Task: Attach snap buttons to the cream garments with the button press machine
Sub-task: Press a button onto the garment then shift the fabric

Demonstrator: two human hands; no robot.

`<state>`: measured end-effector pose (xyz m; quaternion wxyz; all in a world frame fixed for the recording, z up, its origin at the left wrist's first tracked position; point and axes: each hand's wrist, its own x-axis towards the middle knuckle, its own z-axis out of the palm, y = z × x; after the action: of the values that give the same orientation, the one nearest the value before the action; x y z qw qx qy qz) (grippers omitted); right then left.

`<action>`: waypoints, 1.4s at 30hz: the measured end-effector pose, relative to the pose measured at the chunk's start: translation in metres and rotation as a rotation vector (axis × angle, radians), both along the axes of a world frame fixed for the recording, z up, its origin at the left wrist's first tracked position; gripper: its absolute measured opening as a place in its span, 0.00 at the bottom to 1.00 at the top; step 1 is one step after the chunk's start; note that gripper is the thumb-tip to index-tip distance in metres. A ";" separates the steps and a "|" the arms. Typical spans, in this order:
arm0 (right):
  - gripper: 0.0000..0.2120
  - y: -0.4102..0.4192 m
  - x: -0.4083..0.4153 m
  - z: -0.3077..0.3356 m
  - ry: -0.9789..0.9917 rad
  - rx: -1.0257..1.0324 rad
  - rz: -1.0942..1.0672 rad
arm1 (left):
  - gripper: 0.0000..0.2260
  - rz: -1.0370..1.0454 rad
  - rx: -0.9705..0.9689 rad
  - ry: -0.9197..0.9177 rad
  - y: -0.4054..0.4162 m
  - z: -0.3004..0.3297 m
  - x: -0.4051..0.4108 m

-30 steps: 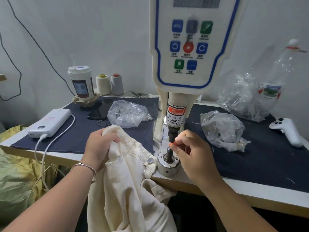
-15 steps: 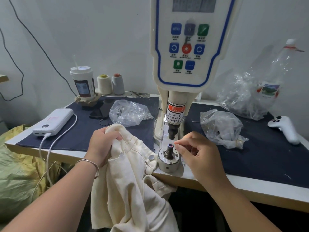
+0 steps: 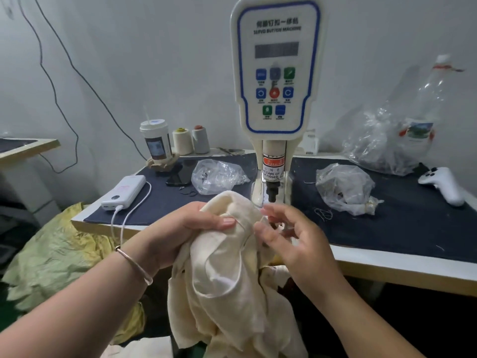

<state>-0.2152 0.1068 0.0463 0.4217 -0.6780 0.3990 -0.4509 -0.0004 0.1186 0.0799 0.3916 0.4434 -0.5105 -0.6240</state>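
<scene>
The white button press machine (image 3: 275,73) stands at the table's middle, its black punch (image 3: 271,193) hanging just beyond my hands. My left hand (image 3: 188,228) grips a bunched fold of the cream garment (image 3: 227,285) and holds it up in front of the press. My right hand (image 3: 289,239) pinches the garment's edge with thumb and fingers, right beside the left. The raised cloth and my hands hide the lower die. The rest of the garment hangs below the table edge.
Clear plastic bags (image 3: 218,175) (image 3: 344,187) (image 3: 387,148) lie on the dark table mat (image 3: 413,218). A power bank (image 3: 124,188), a cup (image 3: 156,140), thread cones (image 3: 191,139), a phone and a white controller (image 3: 444,183) sit around. Yellow-green cloth (image 3: 56,254) is piled at the left.
My right hand left the lower die and moved left onto the garment. My left hand lifted the cloth up and right, in front of the press, covering the die.
</scene>
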 end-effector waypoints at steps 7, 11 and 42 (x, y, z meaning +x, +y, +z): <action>0.31 0.009 -0.008 0.020 -0.239 0.227 0.261 | 0.22 -0.027 -0.046 0.018 0.016 0.019 -0.024; 0.26 0.013 -0.018 0.023 -0.105 0.203 0.154 | 0.17 0.010 -0.064 0.022 0.021 0.020 -0.031; 0.08 -0.010 -0.053 0.034 0.095 0.348 0.212 | 0.19 0.138 -0.270 -0.722 0.020 -0.003 -0.062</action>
<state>-0.2686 0.0971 0.0802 0.5581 -0.6538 0.4166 -0.2957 -0.0629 0.1386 0.0768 0.2827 0.6121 -0.6621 -0.3272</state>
